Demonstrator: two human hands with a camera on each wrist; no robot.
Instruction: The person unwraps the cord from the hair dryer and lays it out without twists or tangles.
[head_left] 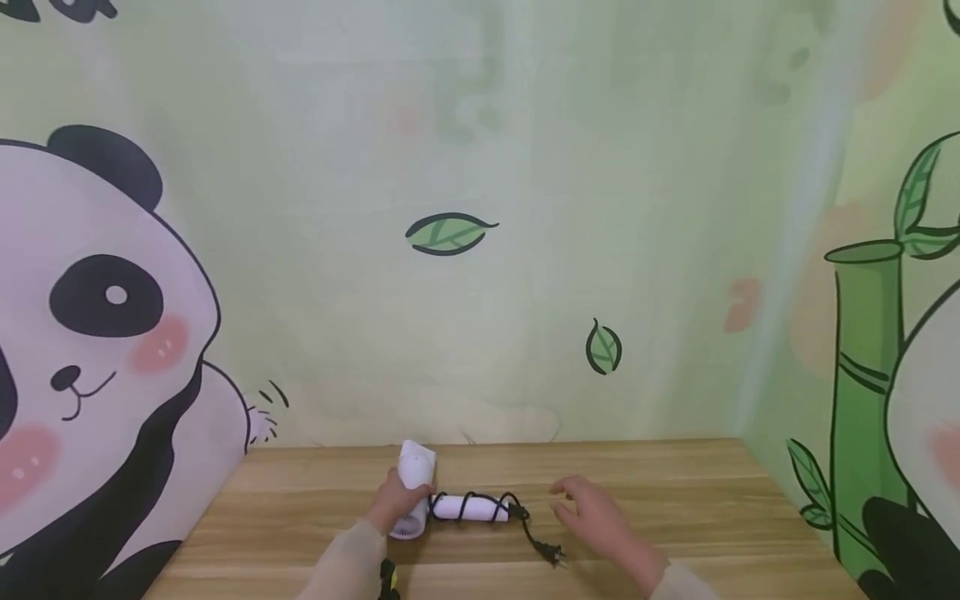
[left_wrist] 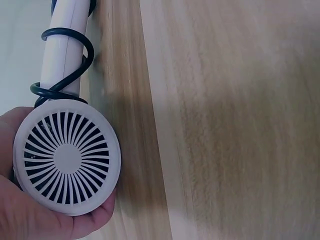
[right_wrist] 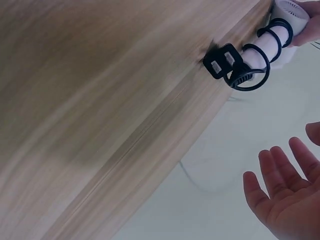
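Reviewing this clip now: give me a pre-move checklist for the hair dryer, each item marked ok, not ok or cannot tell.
1. Left hand gripping the hair dryer by its barrel: ok.
2. Right hand empty and apart from the plug: ok, fingers spread.
3. Plug disconnected: ok, its prongs are bare beyond the handle.
4. Cord free of the handle: not ok, it is looped round it.
5. Hair dryer resting its weight on the table: cannot tell.

Wall [head_left: 555,167] w/ panda [head_left: 112,358], bamboo [head_left: 862,433]; wd. tbl. [head_left: 697,492]
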